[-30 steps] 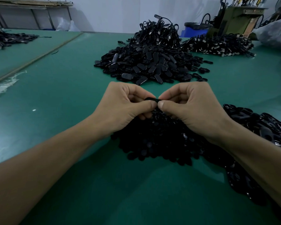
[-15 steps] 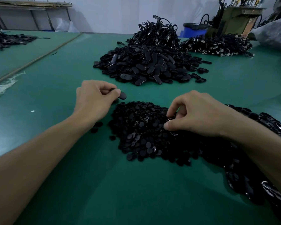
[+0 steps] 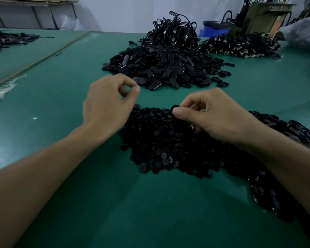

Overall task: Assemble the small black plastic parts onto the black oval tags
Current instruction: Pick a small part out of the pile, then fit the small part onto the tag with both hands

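Two hands work: the right hand (image 3: 220, 117) pinches one small round black part (image 3: 174, 108) over the parts heap (image 3: 161, 147); the left hand (image 3: 109, 104) is curled, empty, near one oval-tag pile (image 3: 165, 68).

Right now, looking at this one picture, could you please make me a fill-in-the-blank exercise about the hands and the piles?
1. The small round black part is pinched by the ___ hand.
2. The table cover is ___.
3. The pile of black oval tags lies ___ from the person than the pile of small parts.
4. Near the far wall stands a ___ bin.
Missing words: right; green; farther; blue.
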The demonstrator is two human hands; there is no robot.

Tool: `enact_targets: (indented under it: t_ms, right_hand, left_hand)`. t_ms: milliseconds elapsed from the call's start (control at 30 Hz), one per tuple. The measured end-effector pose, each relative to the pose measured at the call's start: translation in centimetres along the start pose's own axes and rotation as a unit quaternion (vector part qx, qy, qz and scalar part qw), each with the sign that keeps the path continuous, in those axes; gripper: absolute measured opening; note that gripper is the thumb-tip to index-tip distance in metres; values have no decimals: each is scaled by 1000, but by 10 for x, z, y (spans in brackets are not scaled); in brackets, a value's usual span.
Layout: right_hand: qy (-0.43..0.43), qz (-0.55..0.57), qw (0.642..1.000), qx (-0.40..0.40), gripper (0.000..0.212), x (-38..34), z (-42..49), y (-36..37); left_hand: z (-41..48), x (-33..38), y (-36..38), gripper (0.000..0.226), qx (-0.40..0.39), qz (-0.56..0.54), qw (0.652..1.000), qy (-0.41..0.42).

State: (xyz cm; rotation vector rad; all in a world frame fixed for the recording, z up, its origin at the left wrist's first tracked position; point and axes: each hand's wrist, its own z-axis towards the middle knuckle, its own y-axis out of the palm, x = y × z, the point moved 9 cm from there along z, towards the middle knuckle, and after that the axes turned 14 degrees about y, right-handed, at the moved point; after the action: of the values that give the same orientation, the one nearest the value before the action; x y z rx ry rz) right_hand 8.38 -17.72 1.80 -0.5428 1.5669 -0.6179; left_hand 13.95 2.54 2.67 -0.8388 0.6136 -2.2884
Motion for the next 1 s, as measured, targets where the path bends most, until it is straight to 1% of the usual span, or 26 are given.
enact_targets:
  t_ms: [100, 167, 233, 300, 367, 433, 467, 500, 567, 667, 767, 1000]
  right_hand:
    - [-10, 41, 999, 13, 24, -4, -4, 2]
    - [-28, 67, 997, 27, 22, -7, -6, 1]
    - [-55, 81, 994, 52, 17, -10, -9, -2]
    - [-85, 73, 991, 79, 8, -14, -12, -4]
    - [-102, 89, 987, 85, 2, -16, -14, -5]
    - [-95, 120, 985, 74, 11, -13, -12, -5]
    - [-84, 138, 985, 67, 15, -10, -10, -5]
    - [-72, 160, 983, 57, 17, -8, -8, -4]
    - [-52, 202, 977, 34, 17, -5, -5, -2]
    - [-27, 221, 974, 28, 17, 0, -3, -3]
    - [-10, 233, 972, 34, 17, 2, -2, -5]
    - [-2, 241, 970, 33, 16, 5, -1, -4]
  left_hand:
    - [-1, 35, 0, 20, 17, -80, 996, 45]
    - [-3, 50, 6, 28, -11, -119, 992, 47]
    - [-5, 59, 15, 31, -55, -167, 984, 35]
    - [-7, 61, 21, 30, -86, -216, 972, 17]
    - [-8, 60, 26, 22, -99, -265, 959, -2]
    - [-8, 54, 31, 10, -95, -340, 935, -35]
    - [-9, 50, 33, 8, -92, -378, 920, -54]
    - [-11, 46, 36, 12, -90, -404, 908, -68]
    - [-13, 41, 38, 19, -92, -427, 896, -82]
    - [-15, 37, 39, 23, -84, -438, 890, -97]
    - [-15, 32, 37, 19, -59, -456, 880, -120]
    - [-16, 33, 38, 11, -57, -477, 868, -127]
